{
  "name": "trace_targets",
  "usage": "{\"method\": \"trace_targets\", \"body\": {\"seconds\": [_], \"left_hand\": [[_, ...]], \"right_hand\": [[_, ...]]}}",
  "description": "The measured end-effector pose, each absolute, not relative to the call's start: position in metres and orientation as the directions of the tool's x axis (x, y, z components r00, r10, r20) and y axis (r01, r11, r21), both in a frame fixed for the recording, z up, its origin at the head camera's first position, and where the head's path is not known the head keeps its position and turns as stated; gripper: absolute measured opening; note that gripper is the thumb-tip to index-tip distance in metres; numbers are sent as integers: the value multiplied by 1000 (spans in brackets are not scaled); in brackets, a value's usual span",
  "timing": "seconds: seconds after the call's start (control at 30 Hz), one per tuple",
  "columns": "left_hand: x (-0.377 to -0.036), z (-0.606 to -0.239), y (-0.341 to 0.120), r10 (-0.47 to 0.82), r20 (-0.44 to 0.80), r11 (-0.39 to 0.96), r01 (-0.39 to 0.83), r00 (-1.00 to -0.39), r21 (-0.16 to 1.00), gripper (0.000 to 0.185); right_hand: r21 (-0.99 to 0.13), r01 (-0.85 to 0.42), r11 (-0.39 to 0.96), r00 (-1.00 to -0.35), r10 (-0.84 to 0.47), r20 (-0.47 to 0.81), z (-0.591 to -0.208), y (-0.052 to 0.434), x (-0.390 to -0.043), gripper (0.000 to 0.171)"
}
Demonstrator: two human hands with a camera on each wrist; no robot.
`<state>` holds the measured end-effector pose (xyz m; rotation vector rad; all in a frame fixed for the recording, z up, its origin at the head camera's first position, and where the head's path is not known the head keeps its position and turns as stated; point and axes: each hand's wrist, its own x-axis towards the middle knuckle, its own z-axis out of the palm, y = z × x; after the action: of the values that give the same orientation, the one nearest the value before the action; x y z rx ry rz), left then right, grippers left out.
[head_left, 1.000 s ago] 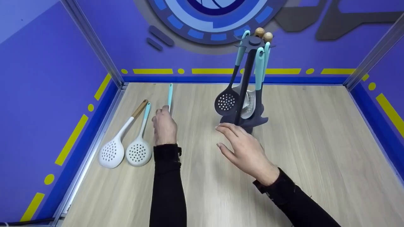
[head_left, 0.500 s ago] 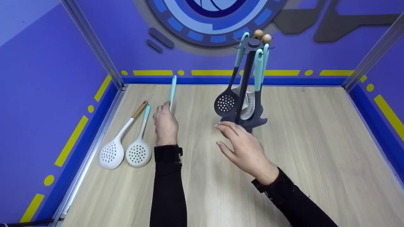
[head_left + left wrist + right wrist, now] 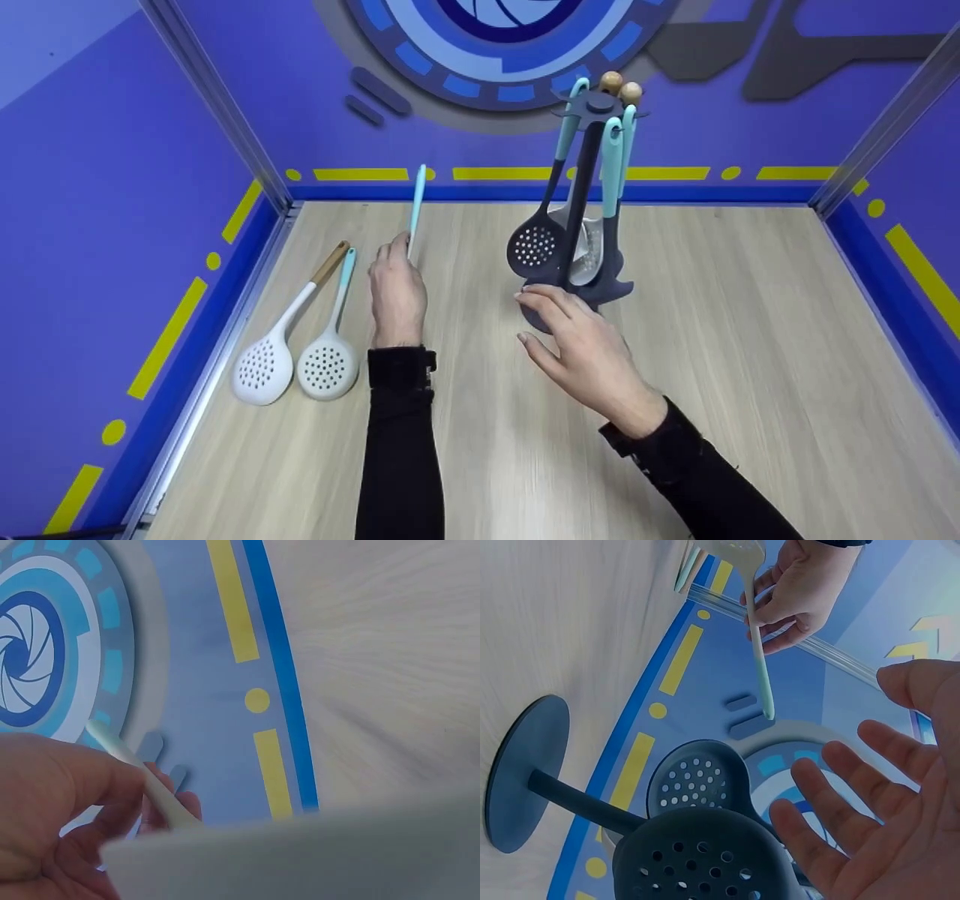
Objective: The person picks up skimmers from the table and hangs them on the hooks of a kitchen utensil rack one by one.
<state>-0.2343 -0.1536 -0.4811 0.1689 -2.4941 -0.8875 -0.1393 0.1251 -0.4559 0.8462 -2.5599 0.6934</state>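
Skimmer pinched in left hand, handle raised.

Both forearms wear close-fitting black long sleeves ending at the wrists; bare left hand and bare right hand; a black wrist strap on the left.

— Can any text, label, brand or number be read anywhere?
— None can be read; only unlettered yellow stripes and dots are seen on the walls.
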Motion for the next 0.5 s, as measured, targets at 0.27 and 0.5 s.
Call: {"method": "trace_targets", "body": {"seconds": [0.27,0.5], "left_hand": [[-234,-478,-149,-246,434,773,95,-867,628,44],[-236,-476,-146,-208,462,774,144,-862,617,47]], "right_hand": [[-347,-619,704,-765,-442,469,-454,128,-140,48],[-346,-619,705,-764,-438,475,-452,130,-141,47]]}}
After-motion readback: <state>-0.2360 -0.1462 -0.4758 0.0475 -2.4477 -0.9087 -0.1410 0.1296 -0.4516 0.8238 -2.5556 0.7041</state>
